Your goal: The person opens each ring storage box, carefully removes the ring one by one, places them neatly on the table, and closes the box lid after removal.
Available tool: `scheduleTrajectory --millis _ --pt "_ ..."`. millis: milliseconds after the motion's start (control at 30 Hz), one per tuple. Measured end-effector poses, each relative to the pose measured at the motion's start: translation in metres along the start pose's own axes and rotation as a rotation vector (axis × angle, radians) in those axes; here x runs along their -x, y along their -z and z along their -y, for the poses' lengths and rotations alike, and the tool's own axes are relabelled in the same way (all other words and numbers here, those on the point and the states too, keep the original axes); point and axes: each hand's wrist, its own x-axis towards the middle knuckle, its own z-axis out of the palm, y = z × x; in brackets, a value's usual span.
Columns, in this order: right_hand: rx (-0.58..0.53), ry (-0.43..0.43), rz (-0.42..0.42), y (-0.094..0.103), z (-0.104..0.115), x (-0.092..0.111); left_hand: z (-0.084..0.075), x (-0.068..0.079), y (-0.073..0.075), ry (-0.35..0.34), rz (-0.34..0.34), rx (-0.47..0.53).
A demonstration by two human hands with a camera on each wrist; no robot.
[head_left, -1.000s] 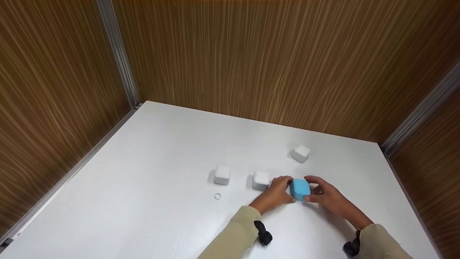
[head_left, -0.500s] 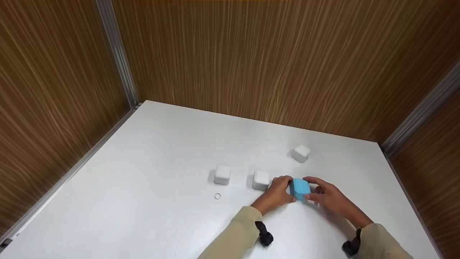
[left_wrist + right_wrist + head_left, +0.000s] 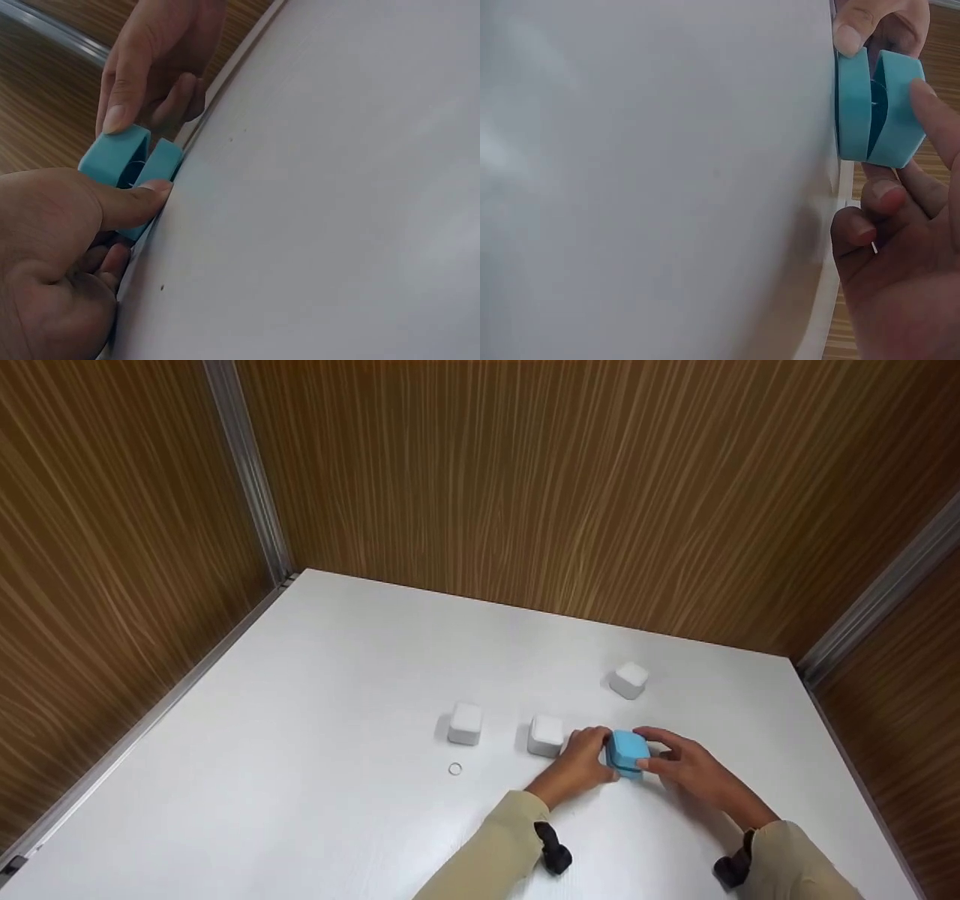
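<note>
Nearest, two tan sleeves (image 3: 491, 840) with small dark devices (image 3: 556, 859) at the wrists reach across a white table (image 3: 322, 750) to a blue box (image 3: 628, 744), which appears to rest on the tabletop between two bare hands. On the blue box's left, the left hand (image 3: 577, 765) pinches its base (image 3: 853, 105) low down, with the thumb along one side. On the blue box's right, the right hand (image 3: 690, 769) grips the lid (image 3: 904, 112) between thumb and forefinger. The lid is tilted away from the base, leaving a dark gap; a thin pale curve shows inside, too fine to identify. The step in hand seems to be parting lid from base, only partly done. The next move likely calls for the left hand to steady the base while the right eases the lid farther, gently, in case something inside tips out. Well left of the blue box, a thin ring (image 3: 455, 774) lies flat. Just beyond the ring stands one white box (image 3: 466, 724); a second white box (image 3: 545, 735) stands between that and the blue box, just beside the left hand. A third white box (image 3: 628, 681) stands directly behind the blue box. Farthest back, behind everything, rises a wood-grain wall (image 3: 525, 495).
</note>
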Motion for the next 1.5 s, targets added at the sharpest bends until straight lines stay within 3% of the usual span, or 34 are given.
scheduleTrajectory --millis 300,1033,1500 --pt "0.0 -0.01 0.008 0.003 0.001 -0.003 0.003 0.001 0.0 -0.057 -0.009 -0.02" --pt "-0.105 -0.058 -0.012 0.002 -0.001 -0.011 0.001 -0.001 0.002 -0.019 0.012 -0.026" --pt "-0.172 -0.066 -0.107 0.0 -0.001 -0.017 0.002 -0.002 0.003 -0.056 0.002 -0.02"
